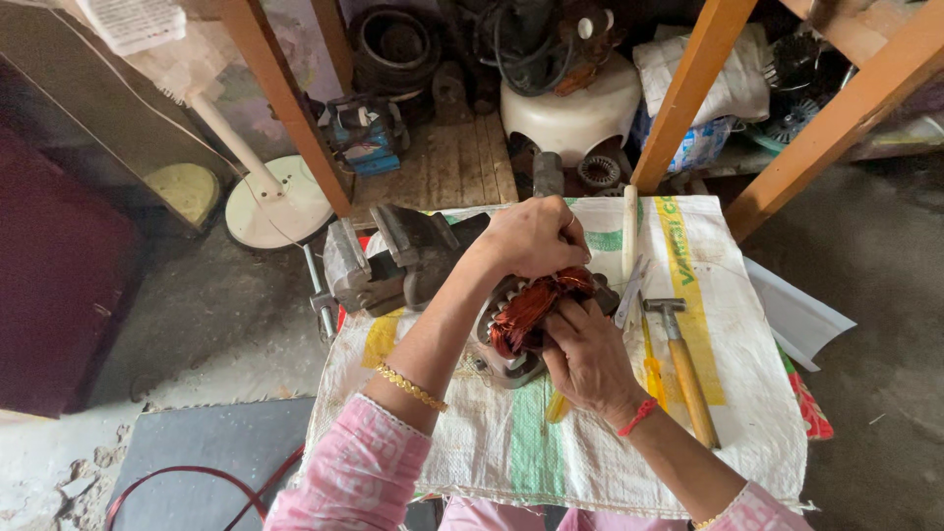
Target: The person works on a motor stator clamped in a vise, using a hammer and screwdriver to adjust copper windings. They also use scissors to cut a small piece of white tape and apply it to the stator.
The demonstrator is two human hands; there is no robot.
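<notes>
My left hand (531,236) and right hand (588,356) both grip the stator (526,320) mid-surface, right of the vise (393,261); it looks heavy, its copper windings delicate, so I'd hold the steel core.

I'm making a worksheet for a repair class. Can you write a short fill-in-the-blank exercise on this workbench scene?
1. Both hands, the left hand and the right hand, grip a motor stator wound with ____ wire.
2. The hammer has a ____ handle.
3. The grey bench vise sits to the person's ____ of the stator.

Missing words: copper; wooden; left
</notes>
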